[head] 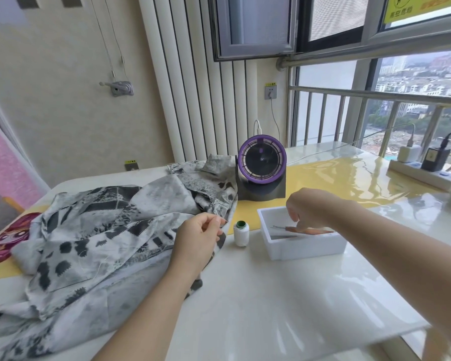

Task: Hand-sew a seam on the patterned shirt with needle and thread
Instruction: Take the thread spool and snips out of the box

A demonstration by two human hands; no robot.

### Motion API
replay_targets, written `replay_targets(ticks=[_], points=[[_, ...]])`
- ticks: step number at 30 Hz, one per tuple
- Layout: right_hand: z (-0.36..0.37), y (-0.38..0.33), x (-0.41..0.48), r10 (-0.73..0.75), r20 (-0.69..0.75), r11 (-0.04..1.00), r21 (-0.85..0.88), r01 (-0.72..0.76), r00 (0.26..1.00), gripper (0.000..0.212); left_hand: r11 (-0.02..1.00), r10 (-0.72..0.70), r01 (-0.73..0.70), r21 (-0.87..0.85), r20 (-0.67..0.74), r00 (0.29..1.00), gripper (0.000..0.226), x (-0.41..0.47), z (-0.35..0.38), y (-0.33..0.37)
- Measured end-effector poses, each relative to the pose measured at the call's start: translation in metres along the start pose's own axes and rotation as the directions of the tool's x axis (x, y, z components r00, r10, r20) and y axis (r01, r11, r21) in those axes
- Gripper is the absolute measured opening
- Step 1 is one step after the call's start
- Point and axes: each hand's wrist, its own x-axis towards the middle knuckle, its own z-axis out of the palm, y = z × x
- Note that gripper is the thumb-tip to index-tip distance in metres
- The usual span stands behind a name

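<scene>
The grey-and-black patterned shirt [94, 230] lies crumpled over the left half of the table. My left hand [198, 238] rests on the shirt's right edge, thumb and forefinger pinched together on something thin, apparently a needle with white thread trailing over the fabric. A white thread spool [241, 233] with a green core stands upright just right of that hand. My right hand [307, 207] reaches down into the white plastic box [305, 248], fingertips touching orange-handled scissors [305, 230] lying inside. Whether the fingers grip the scissors is unclear.
A purple-rimmed desk fan [261, 169] stands behind the box on a yellow mat [349, 178]. A power strip with chargers [422, 165] sits at far right. A pink cartoon case [3, 241] lies at the left edge. The glossy white table's front corner [401, 332] is near.
</scene>
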Motion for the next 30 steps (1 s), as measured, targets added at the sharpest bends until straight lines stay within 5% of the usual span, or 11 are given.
replay_targets(ticks=[7,26,30], points=[[0.0,0.001,0.004,0.01,0.288,0.997,0.068,-0.031,0.958,0.018,1.0,-0.023,0.023,-0.01,0.003,1.0,0.023,-0.002,0.001,0.004],[0.002,-0.003,0.012,0.008,0.409,1.0,0.004,-0.01,0.912,0.013,1.0,-0.023,0.023,-0.016,0.004,1.0,0.026,0.0,0.001,0.005],[-0.003,0.0,0.009,-0.031,0.325,0.996,0.086,0.003,0.945,0.007,1.0,-0.016,0.016,-0.018,0.003,1.0,0.027,0.002,-0.001,0.005]])
